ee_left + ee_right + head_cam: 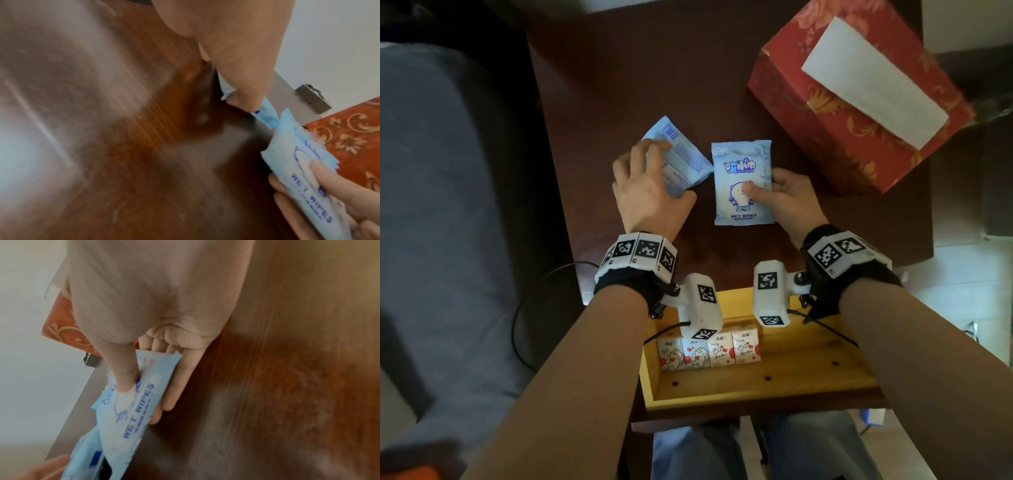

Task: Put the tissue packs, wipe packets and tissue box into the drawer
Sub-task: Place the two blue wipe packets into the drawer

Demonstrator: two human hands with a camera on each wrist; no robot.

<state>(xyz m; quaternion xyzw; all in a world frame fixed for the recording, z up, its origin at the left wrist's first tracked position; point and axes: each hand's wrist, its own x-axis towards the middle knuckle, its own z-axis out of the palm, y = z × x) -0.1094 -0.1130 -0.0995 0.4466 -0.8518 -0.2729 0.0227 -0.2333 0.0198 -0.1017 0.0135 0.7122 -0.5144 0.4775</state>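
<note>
The right hand (787, 198) pinches the upright pale-blue wet-wipes packet (743, 181), the left hand (647, 192) grips its tilted twin (681, 161), both at twelve o'clock from the open yellow wooden drawer (808, 363).

Four small cartoon-printed tissue packs (710, 350) stand in the open yellow wooden drawer (756, 390); the red patterned cardboard tissue box (859, 99) sits on the dark brown wooden table (602, 85) behind.

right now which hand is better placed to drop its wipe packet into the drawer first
Probably the right hand: it pinches its wipe packet clear of the table, nearer the drawer's open half.
</note>
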